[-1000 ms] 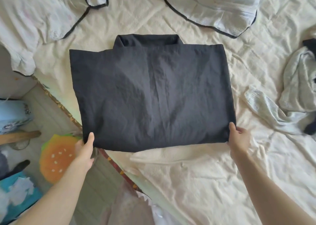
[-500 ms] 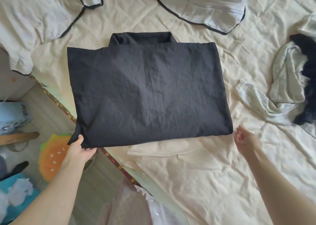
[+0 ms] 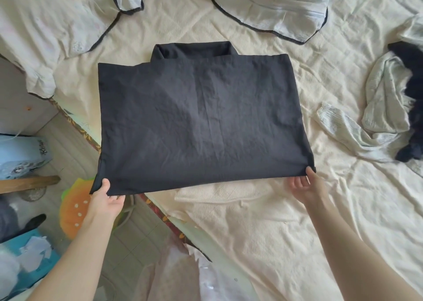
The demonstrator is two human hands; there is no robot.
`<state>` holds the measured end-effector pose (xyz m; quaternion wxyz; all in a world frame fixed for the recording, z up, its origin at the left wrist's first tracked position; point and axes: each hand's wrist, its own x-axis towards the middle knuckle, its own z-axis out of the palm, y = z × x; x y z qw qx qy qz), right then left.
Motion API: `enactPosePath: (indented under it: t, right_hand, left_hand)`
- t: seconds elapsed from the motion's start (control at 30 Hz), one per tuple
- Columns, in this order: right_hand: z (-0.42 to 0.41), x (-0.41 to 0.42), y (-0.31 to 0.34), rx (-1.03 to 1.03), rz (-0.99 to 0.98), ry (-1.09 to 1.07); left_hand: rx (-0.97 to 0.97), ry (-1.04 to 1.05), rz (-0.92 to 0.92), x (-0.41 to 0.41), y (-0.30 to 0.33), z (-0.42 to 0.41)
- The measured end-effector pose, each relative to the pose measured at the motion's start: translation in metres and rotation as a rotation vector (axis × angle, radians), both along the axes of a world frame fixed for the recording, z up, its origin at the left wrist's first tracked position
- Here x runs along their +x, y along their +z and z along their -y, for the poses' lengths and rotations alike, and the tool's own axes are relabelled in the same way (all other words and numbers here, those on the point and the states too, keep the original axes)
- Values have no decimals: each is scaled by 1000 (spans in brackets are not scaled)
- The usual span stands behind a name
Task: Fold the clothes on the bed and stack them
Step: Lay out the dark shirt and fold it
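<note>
A black shirt point(image 3: 201, 117), folded into a wide rectangle with its collar at the far side, lies on the cream bed sheet point(image 3: 274, 232). Its near left corner hangs past the bed edge. My left hand point(image 3: 106, 198) pinches that near left corner, thumb on top and fingers beneath. My right hand point(image 3: 303, 185) pinches the near right corner the same way. A folded cream cloth point(image 3: 219, 192) shows on the bed just under the shirt's near edge.
A pale grey garment point(image 3: 380, 108) tangled with a black one point(image 3: 412, 94) lies unfolded at the right. White black-trimmed bedding point(image 3: 274, 7) is bunched along the far side. The bed edge point(image 3: 160, 213) runs diagonally; an orange cushion point(image 3: 75, 211) and boxes sit on the floor at left.
My right hand had let go of the shirt's near right corner half a second ago; it has come back and pinches it again. My left hand has kept its corner.
</note>
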<state>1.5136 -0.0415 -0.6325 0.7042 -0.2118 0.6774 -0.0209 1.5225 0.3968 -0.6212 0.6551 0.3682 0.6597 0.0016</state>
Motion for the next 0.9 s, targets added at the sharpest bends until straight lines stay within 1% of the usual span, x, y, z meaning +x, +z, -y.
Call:
enactPosePath:
  t: [0.1, 0.17, 0.23, 0.27, 0.3, 0.33, 0.37, 0.4, 0.43, 0.47, 0.5, 0.57, 0.63, 0.7, 0.73, 0.77, 0.83, 0.9]
  right_hand:
    - [-2, 2, 5, -60, -41, 64]
    - [-5, 1, 6, -160, -139, 202]
    - [-12, -6, 8, -351, -290, 373]
    - [-18, -8, 10, -496, -379, 489]
    - [-26, -11, 14, -693, -432, 668]
    - [-36, -15, 17, -917, -398, 891]
    - [-48, -21, 20, -1142, -264, 1124]
    - [-62, -26, 20, -1323, -81, 1345]
    - [-77, -31, 20, -1434, 74, 1537]
    - [-91, -32, 18, -1480, 174, 1718]
    - [-105, -32, 16, -1462, 209, 1901]
    - [-127, -28, 8, -1401, 182, 2173]
    - [-139, -25, 2, -1339, 92, 2342]
    - [-141, -23, -1, -1249, 13, 2432]
    - [-141, -21, 1, -1168, 19, 2437]
    - [-142, -20, 4, -1067, 57, 2396]
    - [-144, -17, 13, -882, 186, 2180]
    - [-145, -15, 26, -772, 285, 1941]
  left_hand:
    - [15, 8, 25, -2, 8, 2]
    - [20, 10, 58, -4, 13, 5]
    - [52, -22, 75, -7, 19, 5]
    - [71, -47, 82, -7, 21, 4]
    - [88, -70, 89, -8, 24, 4]
    - [104, -90, 91, -9, 27, 3]
    - [119, -110, 88, -9, 32, 4]
    - [136, -133, 85, -9, 36, 5]
    - [158, -155, 83, -9, 41, 6]
    - [185, -176, 84, -9, 45, 8]
    - [215, -198, 85, -8, 49, 10]
    - [263, -242, 101, -7, 56, 14]
    - [299, -269, 132, -6, 63, 18]
    - [346, -325, 166, -2, 69, 25]
    - [378, -362, 183, 1, 73, 29]
    - [408, -395, 207, 4, 78, 33]
    - [463, -466, 260, 14, 88, 47]
    - [523, -556, 291, 23, 100, 65]
